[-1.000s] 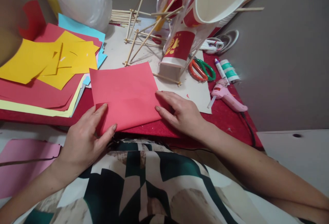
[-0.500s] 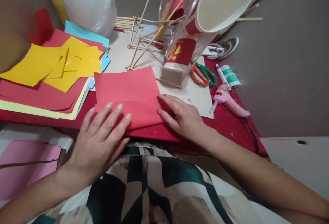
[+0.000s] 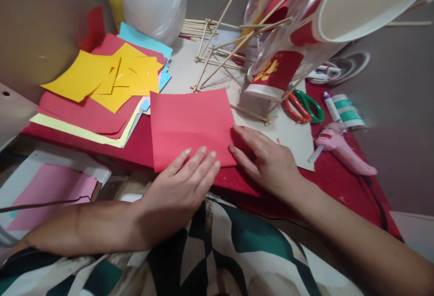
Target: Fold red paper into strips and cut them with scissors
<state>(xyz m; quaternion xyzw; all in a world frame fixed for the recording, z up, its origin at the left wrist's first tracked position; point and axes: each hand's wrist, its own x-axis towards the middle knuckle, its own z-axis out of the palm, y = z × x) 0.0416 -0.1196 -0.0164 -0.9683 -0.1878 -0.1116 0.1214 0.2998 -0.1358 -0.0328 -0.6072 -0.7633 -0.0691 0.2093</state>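
Note:
A red sheet of paper lies at the table's front edge, its lower part folded up along the near side. My left hand rests flat on the fold, fingers stretched out toward the right. At the sheet's right edge, my right hand touches the paper with thumb and index fingertips held apart; its other fingers are mostly hidden. Just behind the sheet stands a frame of thin wooden sticks, joined at the corners. A red and white paper cup leans beside the frame.
Coloured paper is piled on the left, with yellow cut pieces on top. On the right are scissors, a pink glue gun with a cord, a marker and a green-white tube. A white plastic bag stands behind.
My left hand has slid rightward along the fold, toward my right hand. The whole view has shifted, so the table things appear further right. My right hand stays at the paper's edge.

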